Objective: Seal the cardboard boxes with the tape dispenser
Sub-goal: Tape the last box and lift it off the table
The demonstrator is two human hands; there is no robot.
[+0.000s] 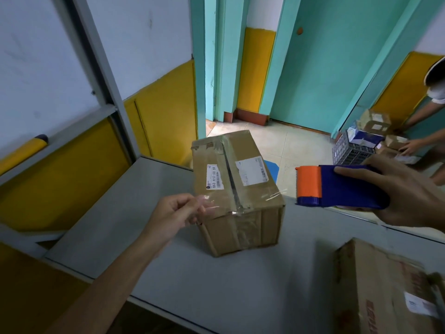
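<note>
As the clear tape (274,195) stretches across the near end of the box (231,179), the left hand (175,213) pinches its free end between thumb and curled fingers, just off the box's left edge. On the other side, the right hand (404,196) is wrapped tight round the blue-and-orange tape dispenser (337,186), toothed orange end pointing at the box, just clear of its right edge. The left forearm runs up from the lower left; the right hand reaches in from the right. The box sits on the grey bench (120,225), with two white labels on top and old tape along its middle seam. A second box (380,285) lies at the near right. Beyond are a pale tiled floor (277,143), a teal door (325,68), yellow-and-white walls, and another person's hand (411,147) on small boxes beside a dark crate (349,150)
</note>
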